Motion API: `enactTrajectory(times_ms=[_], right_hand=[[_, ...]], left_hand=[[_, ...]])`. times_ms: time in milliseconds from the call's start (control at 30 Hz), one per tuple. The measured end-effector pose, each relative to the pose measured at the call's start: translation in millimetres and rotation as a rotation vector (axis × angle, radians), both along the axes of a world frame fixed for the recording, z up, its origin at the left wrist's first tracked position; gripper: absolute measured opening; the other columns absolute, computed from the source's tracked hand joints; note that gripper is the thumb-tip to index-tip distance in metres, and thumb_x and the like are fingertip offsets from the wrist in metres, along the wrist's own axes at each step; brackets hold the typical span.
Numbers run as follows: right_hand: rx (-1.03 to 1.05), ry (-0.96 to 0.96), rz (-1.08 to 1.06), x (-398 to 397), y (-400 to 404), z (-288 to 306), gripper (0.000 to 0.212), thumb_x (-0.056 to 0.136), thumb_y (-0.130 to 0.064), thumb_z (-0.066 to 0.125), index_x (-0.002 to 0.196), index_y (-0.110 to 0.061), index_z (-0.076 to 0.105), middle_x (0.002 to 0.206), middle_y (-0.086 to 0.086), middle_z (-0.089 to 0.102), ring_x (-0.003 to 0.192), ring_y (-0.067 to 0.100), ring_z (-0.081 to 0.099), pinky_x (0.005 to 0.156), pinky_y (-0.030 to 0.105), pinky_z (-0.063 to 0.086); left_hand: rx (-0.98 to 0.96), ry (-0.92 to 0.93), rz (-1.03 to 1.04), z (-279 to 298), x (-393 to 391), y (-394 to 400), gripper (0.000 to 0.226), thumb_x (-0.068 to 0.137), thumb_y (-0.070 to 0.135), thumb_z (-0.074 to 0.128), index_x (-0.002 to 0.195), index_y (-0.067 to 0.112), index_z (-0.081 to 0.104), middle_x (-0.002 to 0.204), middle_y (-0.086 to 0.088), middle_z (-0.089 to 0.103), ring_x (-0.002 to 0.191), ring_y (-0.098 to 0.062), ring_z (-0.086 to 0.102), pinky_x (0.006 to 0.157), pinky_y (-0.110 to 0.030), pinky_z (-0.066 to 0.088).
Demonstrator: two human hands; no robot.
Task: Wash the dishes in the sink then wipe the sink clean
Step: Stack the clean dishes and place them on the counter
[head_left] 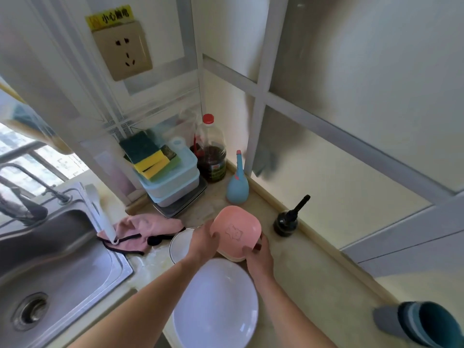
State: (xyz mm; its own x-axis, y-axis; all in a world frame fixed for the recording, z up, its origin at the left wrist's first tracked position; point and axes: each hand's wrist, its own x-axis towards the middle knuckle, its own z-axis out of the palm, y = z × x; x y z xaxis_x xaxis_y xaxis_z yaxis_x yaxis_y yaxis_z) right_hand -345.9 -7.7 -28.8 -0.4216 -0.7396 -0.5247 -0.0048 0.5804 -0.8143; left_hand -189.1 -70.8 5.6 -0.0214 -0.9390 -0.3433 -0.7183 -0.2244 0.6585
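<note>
A pink square bowl (pixel 234 228) is upside down over the counter, on top of a beige bowl whose rim (pixel 232 257) shows beneath it. My left hand (pixel 203 243) grips its left edge and my right hand (pixel 259 258) grips its near right corner. A large white plate (pixel 218 305) lies on the counter below my hands. A smaller white dish (pixel 179 244) sits partly hidden behind my left hand. The steel sink (pixel 62 280) is at the left, with its drain (pixel 31 311) showing and no dishes in view inside it.
A pink cloth (pixel 140 228) lies by the sink's corner under a white tap spout (pixel 101 217). Sponges (pixel 148 156) sit on stacked blue-lidded boxes (pixel 173 182). A sauce bottle (pixel 212 151), blue bottle (pixel 238 183), black bottle (pixel 287 221) and grey-blue cups (pixel 421 322) stand along the counter.
</note>
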Motion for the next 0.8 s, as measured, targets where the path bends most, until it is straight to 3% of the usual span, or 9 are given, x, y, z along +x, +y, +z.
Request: enactTrajectory(times_ms=[267, 433, 533, 800], right_hand=[[-0.046, -0.077, -0.079, -1.7, 2.1, 7.2, 0.070, 0.081, -0.013, 0.064, 0.141, -0.042, 0.042, 0.118, -0.003, 0.066, 0.104, 0.019, 0.066, 0.089, 0.045, 0.058], [-0.099, -0.079, -0.104, 12.2, 25.2, 24.5, 0.060, 0.078, -0.021, 0.062, 0.134, -0.038, 0.049, 0.107, -0.002, 0.066, 0.093, 0.021, 0.069, 0.071, 0.045, 0.063], [-0.117, -0.029, -0.098, 27.9, 52.3, 34.6, 0.050, 0.086, -0.012, 0.061, 0.126, -0.038, 0.050, 0.104, -0.001, 0.065, 0.089, 0.019, 0.068, 0.066, 0.041, 0.063], [-0.053, 0.036, -0.099, 67.9, 133.1, 34.2, 0.046, 0.087, -0.011, 0.062, 0.123, -0.036, 0.048, 0.102, 0.003, 0.065, 0.088, 0.021, 0.067, 0.064, 0.042, 0.063]], left_hand=[[-0.005, 0.227, 0.108, 8.6, 2.9, -0.8, 0.048, 0.075, 0.004, 0.049, 0.114, 0.023, 0.069, 0.101, 0.004, 0.072, 0.095, -0.023, 0.065, 0.083, -0.040, 0.056], [0.024, 0.317, 0.155, 20.6, 13.9, 20.2, 0.049, 0.072, 0.016, 0.046, 0.113, 0.024, 0.071, 0.098, 0.003, 0.072, 0.092, -0.019, 0.065, 0.059, -0.028, 0.054], [0.016, 0.333, 0.145, 24.2, 26.8, 41.0, 0.053, 0.066, 0.021, 0.043, 0.110, 0.020, 0.073, 0.096, 0.003, 0.073, 0.092, -0.020, 0.066, 0.074, -0.033, 0.055], [0.029, 0.337, 0.087, 16.2, 64.8, 115.4, 0.049, 0.069, 0.020, 0.042, 0.104, 0.020, 0.076, 0.089, 0.007, 0.074, 0.084, -0.013, 0.067, 0.073, -0.036, 0.056]])
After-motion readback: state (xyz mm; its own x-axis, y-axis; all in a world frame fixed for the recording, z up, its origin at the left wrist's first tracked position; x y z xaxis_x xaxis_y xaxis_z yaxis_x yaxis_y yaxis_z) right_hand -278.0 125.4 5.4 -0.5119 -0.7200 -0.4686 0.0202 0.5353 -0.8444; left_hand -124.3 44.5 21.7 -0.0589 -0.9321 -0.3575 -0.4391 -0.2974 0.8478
